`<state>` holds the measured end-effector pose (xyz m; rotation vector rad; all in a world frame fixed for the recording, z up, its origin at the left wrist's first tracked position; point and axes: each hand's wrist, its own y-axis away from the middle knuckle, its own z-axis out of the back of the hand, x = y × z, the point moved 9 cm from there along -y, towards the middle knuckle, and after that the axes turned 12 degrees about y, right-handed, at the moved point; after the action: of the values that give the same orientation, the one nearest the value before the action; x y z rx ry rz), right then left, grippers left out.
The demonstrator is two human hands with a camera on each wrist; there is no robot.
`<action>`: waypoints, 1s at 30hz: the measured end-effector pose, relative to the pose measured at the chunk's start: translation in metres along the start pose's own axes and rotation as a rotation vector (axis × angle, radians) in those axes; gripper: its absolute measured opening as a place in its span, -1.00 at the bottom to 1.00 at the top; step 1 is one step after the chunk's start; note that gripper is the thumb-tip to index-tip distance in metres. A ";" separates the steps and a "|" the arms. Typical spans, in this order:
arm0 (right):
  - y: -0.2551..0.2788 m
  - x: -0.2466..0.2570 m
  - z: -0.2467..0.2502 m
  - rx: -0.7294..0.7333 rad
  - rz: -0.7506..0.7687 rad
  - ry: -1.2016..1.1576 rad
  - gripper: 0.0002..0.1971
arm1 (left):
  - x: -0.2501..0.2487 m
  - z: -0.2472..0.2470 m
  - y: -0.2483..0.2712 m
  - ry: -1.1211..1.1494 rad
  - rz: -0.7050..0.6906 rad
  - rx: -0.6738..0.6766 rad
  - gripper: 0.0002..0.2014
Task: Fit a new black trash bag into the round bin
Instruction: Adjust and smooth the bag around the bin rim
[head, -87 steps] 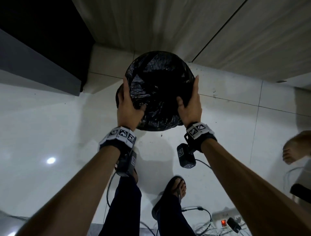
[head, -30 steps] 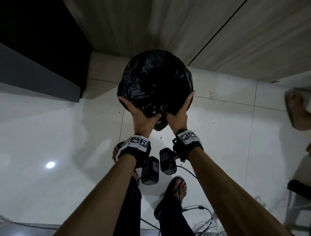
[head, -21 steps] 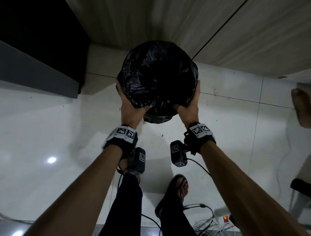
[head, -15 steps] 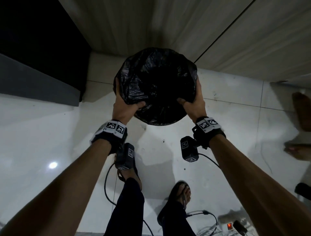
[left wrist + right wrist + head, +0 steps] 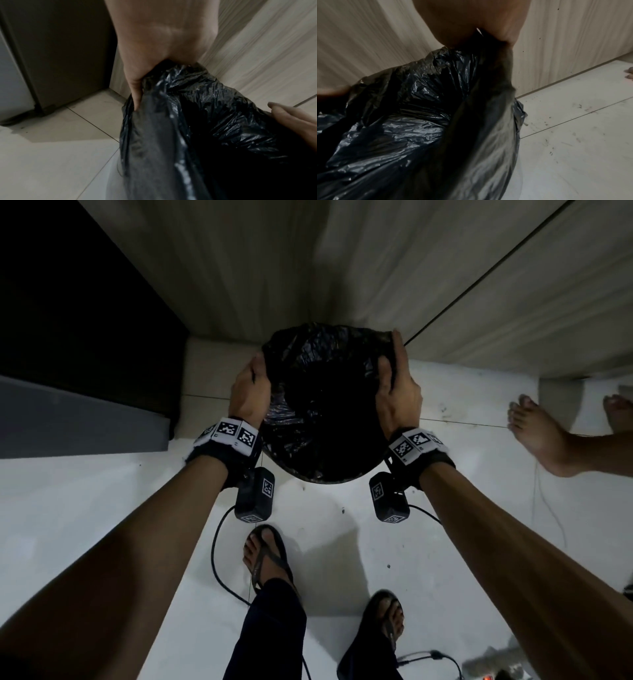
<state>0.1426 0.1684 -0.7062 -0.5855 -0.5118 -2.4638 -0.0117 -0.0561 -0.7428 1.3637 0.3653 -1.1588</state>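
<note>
The crinkly black plastic trash bag (image 5: 322,405) sits in the round bin on the white tiled floor (image 5: 445,542), close to the pale wooden wall (image 5: 342,268). The left hand (image 5: 249,392) curls round the bag's left edge. The right hand (image 5: 397,392) curls round its right edge. A bare foot (image 5: 544,436) stands to the right, and a dark cabinet (image 5: 85,320) is on the left.

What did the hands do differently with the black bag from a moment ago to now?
Both hands slid from the near edge of the trash bag round to its sides: the left hand grips the left edge, the right hand the right edge, spreading the mouth wider. The bag stayed over the bin by the wooden wall; both hands kept hold.
</note>
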 end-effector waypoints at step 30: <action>-0.033 0.041 -0.012 0.034 0.285 0.149 -0.54 | -0.040 -0.015 -0.021 -0.399 -0.464 0.012 -0.62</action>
<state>0.0890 0.1706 -0.7032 -0.4241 -0.3812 -2.2029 -0.0400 -0.0215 -0.7273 1.0472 0.3942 -1.7820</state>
